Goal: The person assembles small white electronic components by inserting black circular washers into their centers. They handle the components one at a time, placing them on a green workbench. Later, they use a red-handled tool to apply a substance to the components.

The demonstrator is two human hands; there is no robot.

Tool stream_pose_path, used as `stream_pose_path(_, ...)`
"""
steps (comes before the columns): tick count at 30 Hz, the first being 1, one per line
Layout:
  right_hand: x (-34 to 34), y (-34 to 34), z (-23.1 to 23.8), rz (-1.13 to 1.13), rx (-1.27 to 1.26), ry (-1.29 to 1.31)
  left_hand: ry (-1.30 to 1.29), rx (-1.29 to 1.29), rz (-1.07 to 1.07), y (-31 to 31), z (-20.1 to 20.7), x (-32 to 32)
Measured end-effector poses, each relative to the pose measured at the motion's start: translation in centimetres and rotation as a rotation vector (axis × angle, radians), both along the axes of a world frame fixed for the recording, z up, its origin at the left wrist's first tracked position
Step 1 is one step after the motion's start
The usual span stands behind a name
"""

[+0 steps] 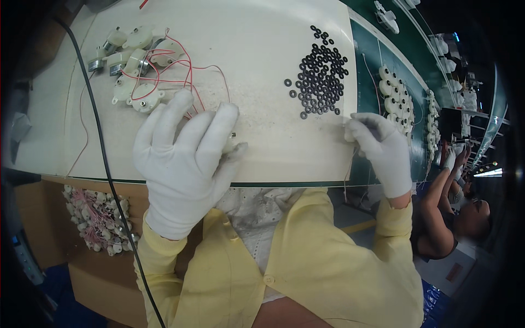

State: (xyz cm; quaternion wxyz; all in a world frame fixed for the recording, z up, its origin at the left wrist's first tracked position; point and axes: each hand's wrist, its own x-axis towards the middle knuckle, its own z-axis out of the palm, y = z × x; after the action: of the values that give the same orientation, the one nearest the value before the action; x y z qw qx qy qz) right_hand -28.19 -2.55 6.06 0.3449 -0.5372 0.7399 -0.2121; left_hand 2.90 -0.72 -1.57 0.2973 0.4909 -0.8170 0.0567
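Observation:
My left hand [183,147], in a white glove, rests palm down on the white tabletop with its fingers bent and apart. Between its thumb and forefinger shows part of a cream geared motor [230,143] with a small dark shaft; the fingers hide the rest. Red and white wires run from under this hand to a pile of cream geared motors [139,65] at the back left. At the table's right edge my right hand [380,145], also gloved, pinches a small whitish geared motor [349,133], mostly covered by the fingers. A thin wire hangs below it.
Many black rubber rings [320,79] lie loose at the back right. Rows of cream motors [396,101] stand on the green surface [366,71] beyond. A black cable [104,147] crosses the left side. An open carton [98,279] holds wired motors. Another person [437,218] sits at right.

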Motion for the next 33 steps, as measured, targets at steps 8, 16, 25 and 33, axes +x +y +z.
stream_pose_path(8,-3.6,3.1,1.7,-0.180,-0.169,-0.193,-0.034,0.005,-0.018,0.3,0.2,0.2)
stream_pose_path(16,-1.8,1.0,-0.5,0.043,-0.088,-0.159,-0.023,-0.004,-0.029,-0.1,0.6,0.0)
stream_pose_path(25,-0.7,-1.3,-2.8,0.137,-0.168,-0.087,-0.002,0.013,-0.011,0.0,0.7,-0.3)
stream_pose_path(33,0.5,-1.1,-1.4,0.226,-0.186,0.174,0.031,0.017,-0.010,0.0,0.2,-0.2)
